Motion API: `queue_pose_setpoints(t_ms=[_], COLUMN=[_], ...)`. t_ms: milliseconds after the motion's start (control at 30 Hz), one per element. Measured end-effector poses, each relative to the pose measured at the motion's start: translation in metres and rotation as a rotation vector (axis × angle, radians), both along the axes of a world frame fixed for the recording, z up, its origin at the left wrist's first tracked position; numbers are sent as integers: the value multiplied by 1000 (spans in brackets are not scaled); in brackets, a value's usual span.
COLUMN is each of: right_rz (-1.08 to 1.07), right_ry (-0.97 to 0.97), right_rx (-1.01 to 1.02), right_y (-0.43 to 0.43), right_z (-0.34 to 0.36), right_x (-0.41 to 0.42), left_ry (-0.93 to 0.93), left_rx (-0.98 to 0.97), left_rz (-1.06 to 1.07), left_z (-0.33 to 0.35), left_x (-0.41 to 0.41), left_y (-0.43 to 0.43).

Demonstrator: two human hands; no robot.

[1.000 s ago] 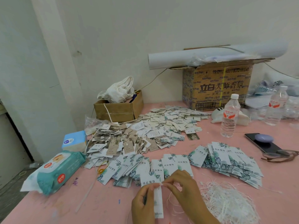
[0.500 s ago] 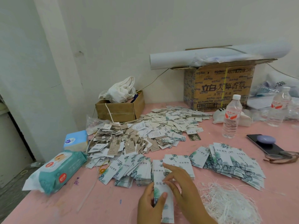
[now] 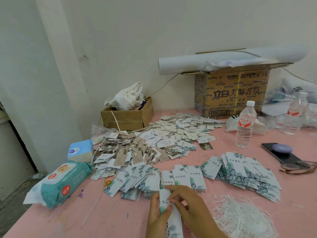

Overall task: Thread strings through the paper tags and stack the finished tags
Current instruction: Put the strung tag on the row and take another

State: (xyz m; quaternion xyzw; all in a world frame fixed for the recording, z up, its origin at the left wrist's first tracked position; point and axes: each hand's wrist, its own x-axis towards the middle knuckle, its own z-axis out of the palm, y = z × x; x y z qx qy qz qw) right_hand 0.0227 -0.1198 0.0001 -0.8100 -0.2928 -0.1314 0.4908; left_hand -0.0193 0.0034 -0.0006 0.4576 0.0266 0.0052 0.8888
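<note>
At 6 o'clock: paper tag (image 3: 174, 224) pinched in L hand (image 3: 157, 213). R hand (image 3: 192, 208) pinching tag's top edge, prob. w/ string end. Hold tag still; feed straight. String pile (image 3: 240, 219) at 4 o'clock.

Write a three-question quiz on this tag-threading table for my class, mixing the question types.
1. True or false: the left hand and the right hand both hold one paper tag.
2. The loose white strings lie: A left of the hands, B right of them, C between them.
3. What rests on the black phone?

Key: 1 true. 2 B. 3 a lilac oval object.
</note>
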Motion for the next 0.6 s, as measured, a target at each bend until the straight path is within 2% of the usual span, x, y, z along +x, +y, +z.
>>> queue_pose_setpoints(t_ms=[133, 300, 500, 600], right_rz=[-10, -112, -155, -169], right_ry=[-9, -98, 161, 227], right_rx=[-7, 116, 418, 450], right_y=[-1, 1, -2, -3], right_z=[-3, 1, 6, 7], right_x=[1, 0, 5, 7], left_ry=[41, 81, 62, 46], left_rx=[-16, 53, 183, 181], left_rz=[-33, -12, -10, -31], left_z=[3, 4, 6, 8], left_x=[-1, -2, -6, -7], left_y=[-1, 0, 1, 2])
